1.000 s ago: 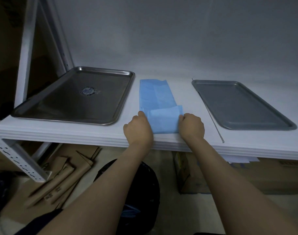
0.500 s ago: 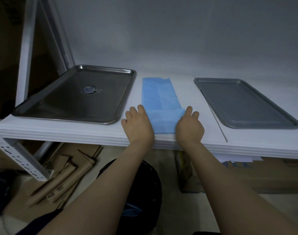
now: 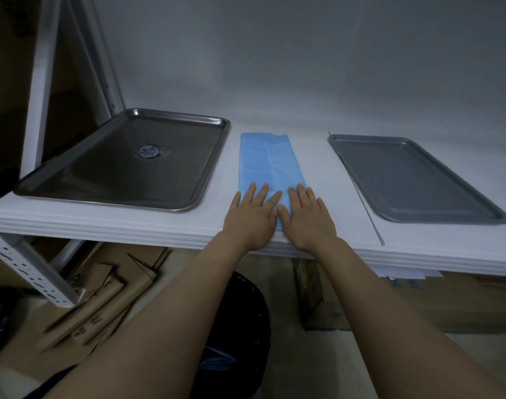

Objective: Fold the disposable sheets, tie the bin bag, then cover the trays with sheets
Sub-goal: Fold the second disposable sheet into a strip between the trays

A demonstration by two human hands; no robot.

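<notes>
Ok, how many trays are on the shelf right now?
2. A shiny steel tray sits at the left end of the white shelf, a duller grey tray to the right, with the folded blue sheet between them. Nothing seems to hide another.

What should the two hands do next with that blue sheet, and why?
Probably lift the near end and fold it over toward the far end. The left hand and right hand lie flat, fingers straight, on the near end of the blue sheet, which lies as a long strip between the steel tray and the grey tray.
</notes>
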